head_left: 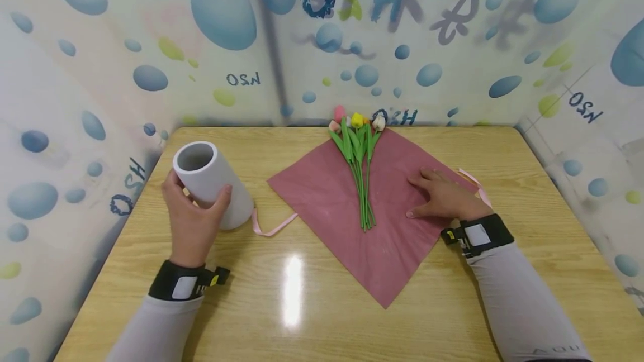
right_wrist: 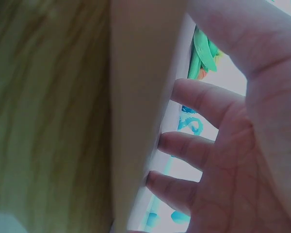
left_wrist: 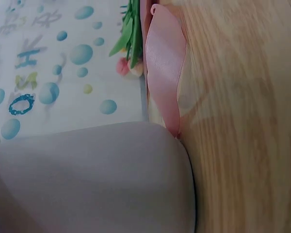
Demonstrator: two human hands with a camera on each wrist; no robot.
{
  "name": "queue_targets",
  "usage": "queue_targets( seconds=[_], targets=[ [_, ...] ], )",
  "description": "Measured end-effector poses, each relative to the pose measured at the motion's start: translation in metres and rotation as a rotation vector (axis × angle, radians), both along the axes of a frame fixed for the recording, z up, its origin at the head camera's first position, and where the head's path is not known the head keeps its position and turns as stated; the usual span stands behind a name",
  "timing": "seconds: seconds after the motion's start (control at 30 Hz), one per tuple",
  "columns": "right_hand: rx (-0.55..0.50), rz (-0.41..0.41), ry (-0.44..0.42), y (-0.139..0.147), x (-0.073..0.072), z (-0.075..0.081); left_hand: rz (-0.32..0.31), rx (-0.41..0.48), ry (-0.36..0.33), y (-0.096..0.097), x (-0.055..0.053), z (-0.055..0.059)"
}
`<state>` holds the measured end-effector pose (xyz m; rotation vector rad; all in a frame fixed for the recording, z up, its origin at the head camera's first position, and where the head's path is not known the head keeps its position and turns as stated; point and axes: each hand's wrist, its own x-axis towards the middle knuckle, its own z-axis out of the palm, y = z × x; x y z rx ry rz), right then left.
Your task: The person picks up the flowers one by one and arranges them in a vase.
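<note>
A white vase (head_left: 221,183) stands at the left of the table, and my left hand (head_left: 193,222) grips its near side with thumb and fingers spread round it. In the left wrist view the vase's smooth wall (left_wrist: 97,179) fills the lower part. My right hand (head_left: 445,197) rests its fingertips on a dusky-pink sheet of wrapping paper (head_left: 322,200), fingers apart. The right wrist view shows those fingers (right_wrist: 184,148) touching the sheet. On the paper lies a bunch of tulips (head_left: 359,161) with pink, yellow and white heads and green stems.
A pink ribbon (head_left: 271,232) runs from beside the vase's base to the paper's left edge. Another piece of ribbon (head_left: 475,183) shows past the right edge. The wooden table (head_left: 241,317) meets a patterned wall covering (head_left: 282,71) at the back.
</note>
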<state>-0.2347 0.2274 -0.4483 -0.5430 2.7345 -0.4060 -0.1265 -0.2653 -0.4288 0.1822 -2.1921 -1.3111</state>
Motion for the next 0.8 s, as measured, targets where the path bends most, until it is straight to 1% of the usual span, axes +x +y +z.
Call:
queue_targets(
  seconds=[0.13,0.47,0.67,0.8],
  targets=[
    [-0.002,0.005,0.007,0.000,0.000,0.001,-0.019,0.004,0.006,0.005,0.001,-0.001],
    [0.000,0.011,0.009,0.000,0.001,0.000,-0.113,-0.006,0.019,0.023,0.006,-0.005],
    [0.002,0.009,0.015,0.000,0.001,0.001,-0.186,-0.008,0.044,0.038,0.011,-0.007],
    [-0.005,0.008,0.011,0.000,0.002,0.001,-0.228,0.008,0.045,0.047,0.013,-0.009]
  ],
)
